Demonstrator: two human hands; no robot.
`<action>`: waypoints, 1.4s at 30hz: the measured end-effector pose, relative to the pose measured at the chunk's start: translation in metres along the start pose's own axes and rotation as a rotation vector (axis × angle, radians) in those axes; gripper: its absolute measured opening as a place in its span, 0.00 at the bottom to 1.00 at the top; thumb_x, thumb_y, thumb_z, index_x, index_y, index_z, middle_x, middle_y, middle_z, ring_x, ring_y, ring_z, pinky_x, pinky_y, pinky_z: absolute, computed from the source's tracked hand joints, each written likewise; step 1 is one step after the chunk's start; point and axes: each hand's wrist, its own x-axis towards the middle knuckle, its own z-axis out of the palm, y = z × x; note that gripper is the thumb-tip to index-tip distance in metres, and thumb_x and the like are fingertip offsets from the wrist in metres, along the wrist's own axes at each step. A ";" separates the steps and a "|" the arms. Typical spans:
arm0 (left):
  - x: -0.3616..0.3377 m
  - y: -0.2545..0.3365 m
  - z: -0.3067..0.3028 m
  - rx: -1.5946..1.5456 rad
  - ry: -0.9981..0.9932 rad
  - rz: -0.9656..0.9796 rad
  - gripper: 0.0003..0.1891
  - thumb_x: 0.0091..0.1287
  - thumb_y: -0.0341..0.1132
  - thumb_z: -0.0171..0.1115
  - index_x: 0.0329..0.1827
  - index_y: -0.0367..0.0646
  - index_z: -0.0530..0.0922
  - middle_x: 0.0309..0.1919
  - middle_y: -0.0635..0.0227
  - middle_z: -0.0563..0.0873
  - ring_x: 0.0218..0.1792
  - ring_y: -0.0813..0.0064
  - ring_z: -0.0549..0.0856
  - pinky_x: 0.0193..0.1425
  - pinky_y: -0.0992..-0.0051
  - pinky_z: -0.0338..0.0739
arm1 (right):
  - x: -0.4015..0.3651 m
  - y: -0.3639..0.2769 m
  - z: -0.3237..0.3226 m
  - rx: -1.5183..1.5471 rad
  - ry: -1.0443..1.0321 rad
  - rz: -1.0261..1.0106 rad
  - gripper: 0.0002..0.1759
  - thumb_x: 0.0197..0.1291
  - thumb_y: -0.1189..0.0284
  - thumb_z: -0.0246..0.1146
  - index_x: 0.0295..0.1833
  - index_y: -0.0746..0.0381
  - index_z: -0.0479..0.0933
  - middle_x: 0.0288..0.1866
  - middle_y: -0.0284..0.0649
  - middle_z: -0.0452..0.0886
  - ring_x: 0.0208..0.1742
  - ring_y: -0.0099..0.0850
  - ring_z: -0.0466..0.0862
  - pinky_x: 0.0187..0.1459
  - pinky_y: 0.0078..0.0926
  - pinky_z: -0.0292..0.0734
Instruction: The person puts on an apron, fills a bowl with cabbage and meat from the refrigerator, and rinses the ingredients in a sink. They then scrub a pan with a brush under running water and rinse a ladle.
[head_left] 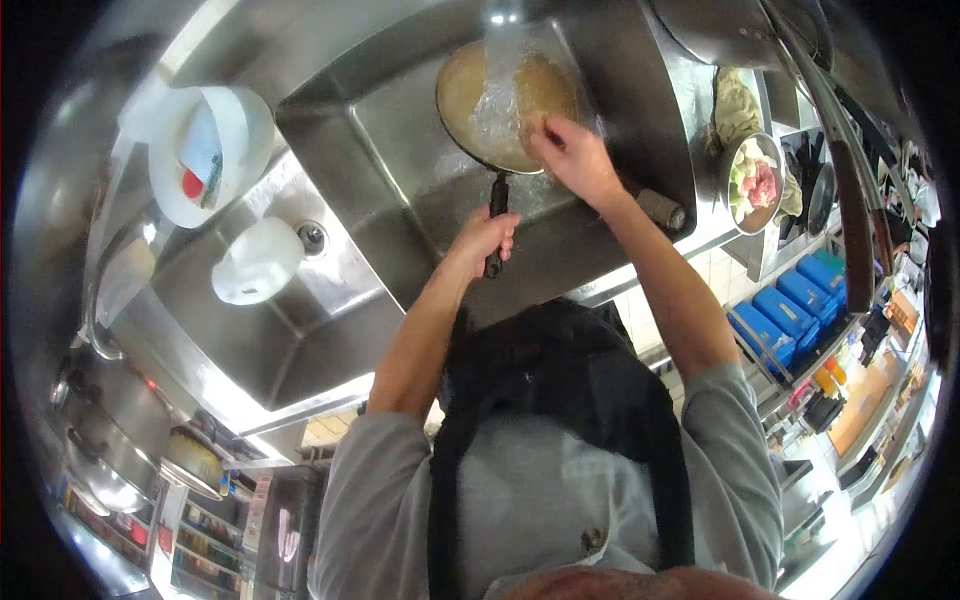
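Observation:
A frying pan lies tilted in the deep steel sink, water pouring into it in a clear stream. Its inside looks yellowish-brown under the water. My left hand is wrapped round the pan's black handle. At the pan's right rim is my right hand, its fingers drawn together over the inner surface. Whatever those fingertips may hold is hidden. A short cylindrical roll rests near the sink's right wall, below my right wrist.
Left of the sink, a second basin holds a white plastic container. A white tub stands behind it. On the right are a bowl of chopped food, a cloth, hanging pan handles and blue bins.

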 end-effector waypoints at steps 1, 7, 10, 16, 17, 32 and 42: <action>-0.021 0.020 0.013 0.151 0.037 0.072 0.09 0.70 0.34 0.59 0.30 0.43 0.75 0.24 0.69 0.80 0.21 0.74 0.79 0.25 0.69 0.73 | 0.000 0.004 0.013 -0.024 0.076 -0.119 0.13 0.68 0.65 0.67 0.44 0.66 0.80 0.33 0.49 0.83 0.33 0.37 0.85 0.38 0.35 0.80; -0.107 0.025 0.002 0.350 0.101 0.099 0.05 0.67 0.30 0.59 0.38 0.43 0.70 0.18 0.71 0.74 0.16 0.75 0.75 0.20 0.72 0.70 | -0.008 -0.016 0.081 -0.022 -0.059 -0.430 0.11 0.65 0.68 0.67 0.46 0.64 0.80 0.40 0.51 0.84 0.41 0.50 0.85 0.43 0.42 0.81; -0.167 0.032 0.006 0.346 0.136 0.004 0.09 0.69 0.30 0.61 0.44 0.43 0.68 0.19 0.71 0.74 0.17 0.77 0.76 0.20 0.73 0.70 | -0.001 -0.040 0.103 -0.036 -0.273 -0.411 0.10 0.65 0.70 0.66 0.47 0.63 0.78 0.42 0.52 0.83 0.44 0.52 0.85 0.46 0.45 0.81; -0.254 0.033 0.014 0.435 0.158 0.062 0.07 0.69 0.29 0.60 0.42 0.43 0.69 0.19 0.71 0.74 0.16 0.78 0.75 0.19 0.74 0.69 | 0.079 -0.031 0.124 0.310 -0.283 -0.189 0.13 0.66 0.71 0.61 0.54 0.60 0.78 0.47 0.52 0.85 0.48 0.52 0.85 0.48 0.48 0.81; -0.262 0.035 0.013 0.432 0.186 0.092 0.07 0.69 0.30 0.60 0.42 0.43 0.69 0.19 0.71 0.74 0.16 0.78 0.75 0.18 0.74 0.69 | 0.090 -0.021 0.109 -0.016 -0.232 -0.238 0.15 0.66 0.70 0.61 0.56 0.60 0.78 0.48 0.52 0.85 0.49 0.52 0.86 0.49 0.47 0.82; -0.233 0.051 0.006 0.592 0.060 0.046 0.08 0.66 0.30 0.59 0.41 0.40 0.69 0.20 0.71 0.75 0.19 0.77 0.78 0.20 0.72 0.74 | 0.021 -0.076 0.094 -0.058 -0.397 -0.353 0.17 0.66 0.72 0.61 0.59 0.60 0.80 0.49 0.54 0.86 0.52 0.51 0.86 0.56 0.47 0.81; -0.295 0.042 0.008 0.514 0.058 -0.033 0.08 0.68 0.31 0.60 0.42 0.42 0.69 0.22 0.71 0.75 0.17 0.79 0.77 0.18 0.75 0.72 | 0.060 -0.055 0.071 -0.436 -0.335 -0.140 0.20 0.69 0.54 0.60 0.58 0.55 0.81 0.53 0.49 0.86 0.52 0.50 0.86 0.56 0.46 0.80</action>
